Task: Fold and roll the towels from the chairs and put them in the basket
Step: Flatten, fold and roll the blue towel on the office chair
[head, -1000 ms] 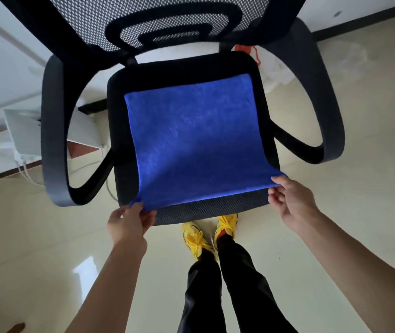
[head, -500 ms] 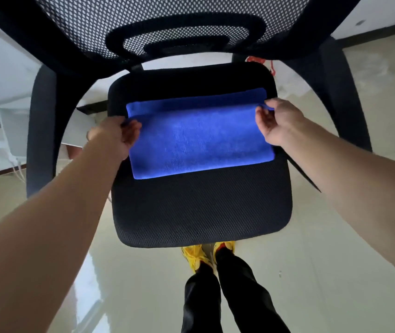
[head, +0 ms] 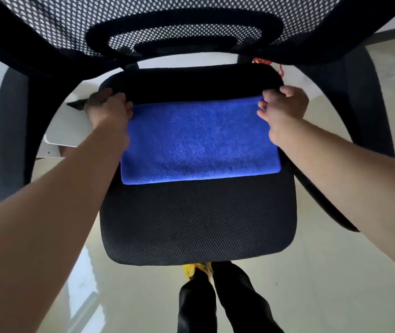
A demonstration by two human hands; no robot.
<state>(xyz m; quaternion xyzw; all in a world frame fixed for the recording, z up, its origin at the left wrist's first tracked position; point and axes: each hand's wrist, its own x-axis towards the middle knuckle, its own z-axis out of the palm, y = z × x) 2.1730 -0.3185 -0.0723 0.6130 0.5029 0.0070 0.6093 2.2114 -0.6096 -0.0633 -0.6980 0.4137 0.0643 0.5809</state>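
A blue towel (head: pixel 199 143) lies folded in half on the black mesh seat (head: pixel 196 219) of an office chair, its fold line toward me and its two free edges at the far side. My left hand (head: pixel 108 108) pinches the towel's far left corner with curled fingers. At the far right corner my right hand (head: pixel 282 106) grips the towel in the same way. Both forearms reach in along the towel's short sides. No basket is in view.
The chair's mesh backrest (head: pixel 182 22) looms over the top of the view. Dark armrests (head: pixel 11 138) (head: pixel 357 111) stand on both sides of the seat. A white box (head: pixel 64 135) sits on the glossy floor at left. My legs and yellow shoes (head: pixel 195 269) are below the seat.
Both hands carried the towel's near edge up and over to the far edge, folding it in half. Since half a second ago the view has moved closer and the hands have settled at the far corners.
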